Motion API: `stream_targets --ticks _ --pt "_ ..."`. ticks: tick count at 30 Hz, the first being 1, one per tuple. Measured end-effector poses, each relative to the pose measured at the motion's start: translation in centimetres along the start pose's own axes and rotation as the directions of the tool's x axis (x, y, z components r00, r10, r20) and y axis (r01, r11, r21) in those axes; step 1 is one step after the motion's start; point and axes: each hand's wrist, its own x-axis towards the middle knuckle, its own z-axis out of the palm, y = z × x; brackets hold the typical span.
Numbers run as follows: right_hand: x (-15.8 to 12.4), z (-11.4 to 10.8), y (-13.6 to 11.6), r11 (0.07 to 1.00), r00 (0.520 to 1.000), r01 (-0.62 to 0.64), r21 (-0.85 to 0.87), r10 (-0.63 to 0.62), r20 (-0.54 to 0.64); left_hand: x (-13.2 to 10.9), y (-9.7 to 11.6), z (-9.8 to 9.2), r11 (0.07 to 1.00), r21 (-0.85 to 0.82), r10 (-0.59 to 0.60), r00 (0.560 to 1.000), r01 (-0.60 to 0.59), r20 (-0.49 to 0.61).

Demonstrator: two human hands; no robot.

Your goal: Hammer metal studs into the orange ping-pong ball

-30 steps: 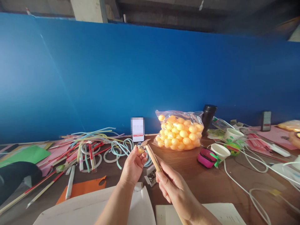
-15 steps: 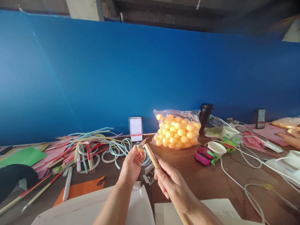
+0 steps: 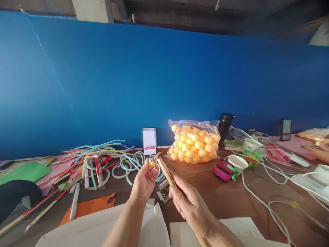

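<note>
Between the fingertips of my left hand [image 3: 144,181] is a small orange-yellow ball [image 3: 152,163] with something dark and shiny on its top, too small to name. My right hand [image 3: 186,199] is wrapped round a long wooden stick [image 3: 167,173], which slants up to the left. The stick's upper end is close beside the ball; whether they touch I cannot tell. A thin tan, pointed piece shows between them. Below my hands a small open box [image 3: 163,192] holds many little metal pieces. Behind, a clear plastic bag [image 3: 194,142] is full of similar orange-yellow balls.
A phone [image 3: 149,141] leans against the blue wall. Coloured tubes and sticks [image 3: 96,164] lie at the left, near orange paper [image 3: 87,207]. To the right are a black bottle [image 3: 226,128], a magenta pouch [image 3: 223,170], paper cups [image 3: 238,163], white cables and another person's hand [image 3: 318,151].
The ball has turned slightly in my left fingers and shows more of its surface. The stick's end has shifted very little. Both hands keep their grip.
</note>
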Motion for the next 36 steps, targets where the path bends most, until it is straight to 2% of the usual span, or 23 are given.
stream_targets --ticks 9,15,22,29,36 --pt "0.06 0.3 0.52 1.0 1.0 0.005 -0.019 -0.005 -0.008 -0.07 -0.12 -0.13 1.0 0.013 0.017 0.999 -0.018 0.037" --pt "0.06 0.12 0.33 1.0 1.0 -0.025 -0.019 0.025 0.006 0.09 -0.15 -0.2 0.999 0.023 0.022 0.999 -0.023 0.037" --pt "0.08 -0.05 -0.33 0.999 0.999 0.027 -0.025 -0.027 0.02 -0.14 0.15 0.14 0.999 -0.028 -0.019 1.0 0.019 0.013" --pt "-0.12 0.02 -0.21 0.999 0.999 0.029 -0.03 -0.028 0.025 -0.28 0.24 -0.01 0.998 -0.054 -0.03 1.0 0.031 0.005" --pt "-0.24 0.02 0.12 0.998 0.998 0.045 -0.051 -0.042 0.048 0.0 0.11 -0.24 0.998 -0.032 -0.047 0.997 0.049 0.058"
